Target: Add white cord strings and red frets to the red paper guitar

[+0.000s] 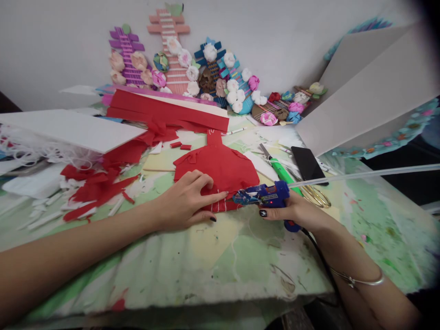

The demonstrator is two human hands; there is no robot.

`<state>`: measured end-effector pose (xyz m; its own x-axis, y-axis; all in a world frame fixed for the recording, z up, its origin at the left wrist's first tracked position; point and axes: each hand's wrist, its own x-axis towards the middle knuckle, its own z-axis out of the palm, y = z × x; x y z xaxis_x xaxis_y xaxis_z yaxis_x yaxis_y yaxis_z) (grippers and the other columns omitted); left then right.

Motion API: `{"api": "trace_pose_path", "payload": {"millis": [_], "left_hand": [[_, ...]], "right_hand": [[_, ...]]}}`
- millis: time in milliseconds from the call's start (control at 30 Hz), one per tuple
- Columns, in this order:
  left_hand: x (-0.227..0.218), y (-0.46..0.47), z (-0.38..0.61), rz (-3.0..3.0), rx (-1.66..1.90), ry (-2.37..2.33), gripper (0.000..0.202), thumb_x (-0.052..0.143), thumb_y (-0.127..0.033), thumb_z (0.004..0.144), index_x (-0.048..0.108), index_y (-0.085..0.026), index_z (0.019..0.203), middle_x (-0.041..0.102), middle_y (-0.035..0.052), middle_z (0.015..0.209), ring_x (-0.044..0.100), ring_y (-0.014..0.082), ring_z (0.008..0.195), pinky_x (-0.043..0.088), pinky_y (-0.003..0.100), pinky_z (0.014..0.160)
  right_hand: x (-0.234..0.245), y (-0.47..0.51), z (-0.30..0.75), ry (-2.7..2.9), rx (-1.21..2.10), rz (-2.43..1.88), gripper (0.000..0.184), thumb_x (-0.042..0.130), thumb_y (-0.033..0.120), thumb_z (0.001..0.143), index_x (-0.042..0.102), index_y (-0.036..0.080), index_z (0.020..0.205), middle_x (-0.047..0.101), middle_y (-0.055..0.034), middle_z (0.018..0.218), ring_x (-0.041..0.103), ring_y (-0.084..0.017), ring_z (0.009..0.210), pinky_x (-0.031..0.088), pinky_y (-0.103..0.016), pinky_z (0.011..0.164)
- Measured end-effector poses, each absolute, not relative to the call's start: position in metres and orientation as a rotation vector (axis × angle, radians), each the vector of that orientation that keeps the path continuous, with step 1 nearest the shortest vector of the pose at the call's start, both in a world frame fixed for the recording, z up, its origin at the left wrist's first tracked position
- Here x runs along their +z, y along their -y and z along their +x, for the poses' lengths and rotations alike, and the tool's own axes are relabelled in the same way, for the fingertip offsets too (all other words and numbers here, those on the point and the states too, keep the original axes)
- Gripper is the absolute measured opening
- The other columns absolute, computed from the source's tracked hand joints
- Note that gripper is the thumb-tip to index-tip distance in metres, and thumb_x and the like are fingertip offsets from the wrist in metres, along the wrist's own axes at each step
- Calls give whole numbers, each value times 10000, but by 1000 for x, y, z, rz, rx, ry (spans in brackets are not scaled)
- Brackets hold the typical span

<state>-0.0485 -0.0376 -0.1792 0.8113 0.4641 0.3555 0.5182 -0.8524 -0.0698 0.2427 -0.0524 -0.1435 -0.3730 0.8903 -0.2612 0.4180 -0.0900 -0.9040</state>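
Observation:
A flat red paper- or fabric-covered piece [222, 167], rounded with a narrow neck at its far end, lies on the table before me. My left hand [185, 199] rests on its near left part, index finger stretched out, thumb at the near edge by several white lines. In my right hand [299, 211] is a blue hot glue gun [268, 194], fingers wrapped round its handle. Its nozzle points left, close to the near right edge of the red piece; whether it touches cannot be told. A long clear glue stick [364, 175] sticks out of its back.
Right of the red piece lie a green-handled cutter [282, 172], gold-handled scissors [314, 196] and a black phone [308, 164]. Red scraps [92, 185] and a white board [75, 128] are at left. Decorated guitar-shaped crafts [168, 59] lean on the wall. The gun's cord [318, 250] hangs over the table edge.

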Motion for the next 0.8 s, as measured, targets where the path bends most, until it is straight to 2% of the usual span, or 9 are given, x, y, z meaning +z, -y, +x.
{"api": "trace_pose_path", "payload": {"millis": [267,500,667,800], "left_hand": [[-181,36,-48,-2862,-508,804,441,476,-424,907,528,-251,1310,461,109,1068,407,250,991,395,422,891],[-181,37,-48,-2888,-536,831,449,505,-433,889,543,-259,1301,479,115,1065,414,258,989,395,434,888],[-181,36,-48,-2897,-558,831,448,504,-435,890,545,-261,1301,482,115,1058,413,260,990,394,435,887],[-181,37,-48,-2888,-545,831,436,496,-426,896,554,-252,1292,477,114,1051,410,258,991,394,433,885]], "right_hand": [[-152,50,244,1718,1457,-1411,334,804,376,612,683,227,886,692,-28,852,620,-215,824,505,-294,711],[-150,51,242,1722,1468,-1422,270,785,388,619,674,217,797,682,-15,759,626,-228,831,510,-300,716],[-153,50,243,1712,1462,-1417,318,797,387,615,689,231,871,703,-22,834,630,-225,842,515,-295,714],[-153,50,242,1706,1484,-1405,356,797,400,617,692,210,898,695,-26,802,630,-218,821,522,-304,707]]}}
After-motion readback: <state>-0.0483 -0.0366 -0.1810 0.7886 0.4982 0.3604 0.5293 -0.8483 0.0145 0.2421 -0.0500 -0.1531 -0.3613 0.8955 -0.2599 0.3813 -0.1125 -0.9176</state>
